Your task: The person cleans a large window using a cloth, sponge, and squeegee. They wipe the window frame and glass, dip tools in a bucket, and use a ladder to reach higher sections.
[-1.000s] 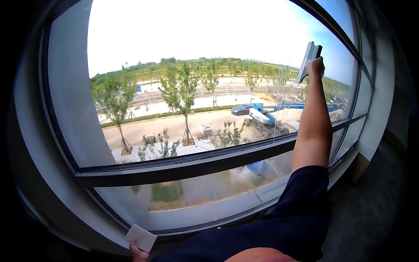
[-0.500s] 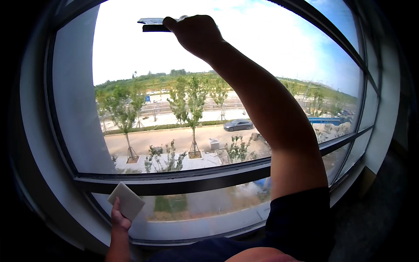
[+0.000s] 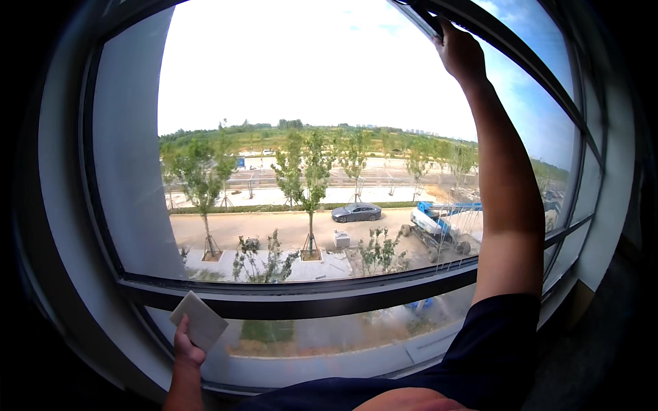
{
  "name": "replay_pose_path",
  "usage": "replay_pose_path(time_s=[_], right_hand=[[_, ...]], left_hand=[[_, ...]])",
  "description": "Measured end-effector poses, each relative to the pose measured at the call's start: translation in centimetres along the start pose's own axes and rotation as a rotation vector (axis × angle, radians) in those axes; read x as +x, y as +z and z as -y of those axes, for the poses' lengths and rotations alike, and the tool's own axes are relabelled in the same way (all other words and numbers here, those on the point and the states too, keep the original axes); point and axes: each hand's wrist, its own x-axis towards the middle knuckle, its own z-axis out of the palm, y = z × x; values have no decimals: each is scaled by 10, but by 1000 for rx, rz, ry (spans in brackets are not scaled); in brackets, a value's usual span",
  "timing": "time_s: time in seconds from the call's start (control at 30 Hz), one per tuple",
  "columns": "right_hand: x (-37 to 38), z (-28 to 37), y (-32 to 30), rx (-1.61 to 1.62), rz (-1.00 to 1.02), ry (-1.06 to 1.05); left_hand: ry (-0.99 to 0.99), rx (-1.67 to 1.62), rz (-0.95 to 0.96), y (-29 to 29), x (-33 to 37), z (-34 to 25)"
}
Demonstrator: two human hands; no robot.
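My right hand (image 3: 460,49) reaches high up to the top edge of the large window pane (image 3: 322,103), closed around the dark handle of a squeegee (image 3: 428,17) that lies against the upper frame; most of the tool is hidden by my fingers and the frame. My right arm, in a dark short sleeve, stretches up across the glass. My left hand (image 3: 186,348) is low, in front of the lower pane, pinching a pale square cloth pad (image 3: 199,320) just below the dark horizontal window bar (image 3: 301,301).
The window has a dark frame with a grey wall (image 3: 48,205) at the left and further panes (image 3: 589,192) at the right. Outside are trees, a road, a grey car and a blue lift machine.
My right hand with the squeegee has moved from the top middle of the pane to the upper right, by the frame. My left hand with the pad has stayed low, shifting slightly.
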Motion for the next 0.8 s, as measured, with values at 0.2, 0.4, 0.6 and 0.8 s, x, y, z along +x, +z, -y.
replay_pose_path(time_s=[0.2, 0.4, 0.6, 0.8], right_hand=[[53, 102, -18, 234, -116, -191], [-21, -83, 39, -91, -83, 127], [-172, -270, 44, -228, 242, 885], [-133, -158, 22, -136, 30, 377]], left_hand=[[38, -27, -26, 10, 16, 8], [32, -54, -66, 3, 22, 6], [-29, -26, -47, 1, 41, 10], [-29, -1, -247, 11, 42, 4]])
